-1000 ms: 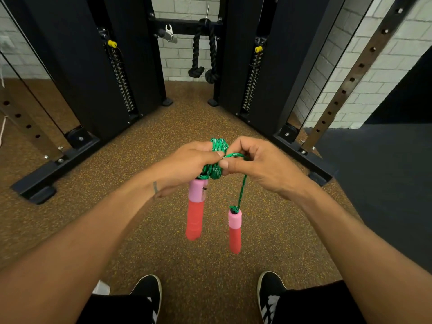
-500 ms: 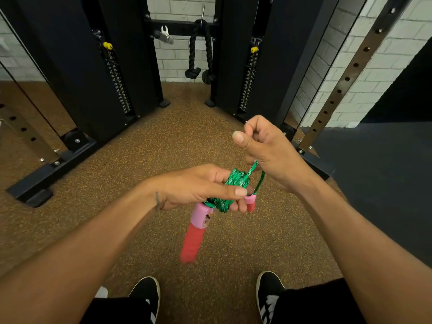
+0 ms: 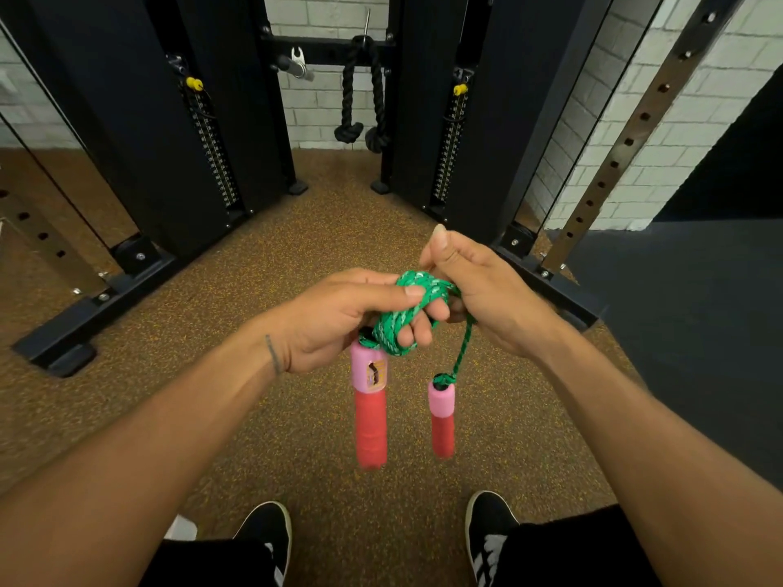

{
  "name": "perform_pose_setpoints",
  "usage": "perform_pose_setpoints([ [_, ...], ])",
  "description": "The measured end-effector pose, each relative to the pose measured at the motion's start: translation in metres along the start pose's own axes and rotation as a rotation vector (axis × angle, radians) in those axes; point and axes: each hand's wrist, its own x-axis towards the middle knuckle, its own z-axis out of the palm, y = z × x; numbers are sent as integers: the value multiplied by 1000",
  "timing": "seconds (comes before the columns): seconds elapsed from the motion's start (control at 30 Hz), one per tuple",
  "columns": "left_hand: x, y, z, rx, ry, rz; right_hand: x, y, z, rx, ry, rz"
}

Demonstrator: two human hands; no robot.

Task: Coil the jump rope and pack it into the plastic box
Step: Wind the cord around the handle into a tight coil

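Observation:
A green braided jump rope (image 3: pixel 406 315) is wound into a tight bundle at chest height. My left hand (image 3: pixel 339 319) grips the bundle from the left, thumb on top and fingers curled under it. My right hand (image 3: pixel 478 290) pinches the loose end of the rope just right of the bundle. Two pink-and-red handles hang straight down: the larger handle (image 3: pixel 371 417) directly under my left hand, the smaller handle (image 3: pixel 442 417) on a short strand below my right hand. No plastic box is in view.
I stand on brown speckled rubber floor (image 3: pixel 296 417), my black shoes (image 3: pixel 271 531) at the bottom. A black cable machine (image 3: pixel 127 120) with weight stacks stands ahead, its base feet (image 3: pixel 76 332) reaching towards me on both sides. A black rope attachment (image 3: pixel 360 99) hangs between its columns. Dark mat at right.
My right hand came down from its raised position to the bundle, still holding the rope end. The smaller handle dropped from beside the bundle and now hangs lower on its strand.

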Motion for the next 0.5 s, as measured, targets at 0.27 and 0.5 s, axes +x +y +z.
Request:
perform_pose_setpoints([
  [0.27,-2,5,-7,-296,147,97,2,4,-4,14,-64,-36],
  [0.5,-1,6,-8,-417,161,125,3,11,2,-98,-85,57],
])
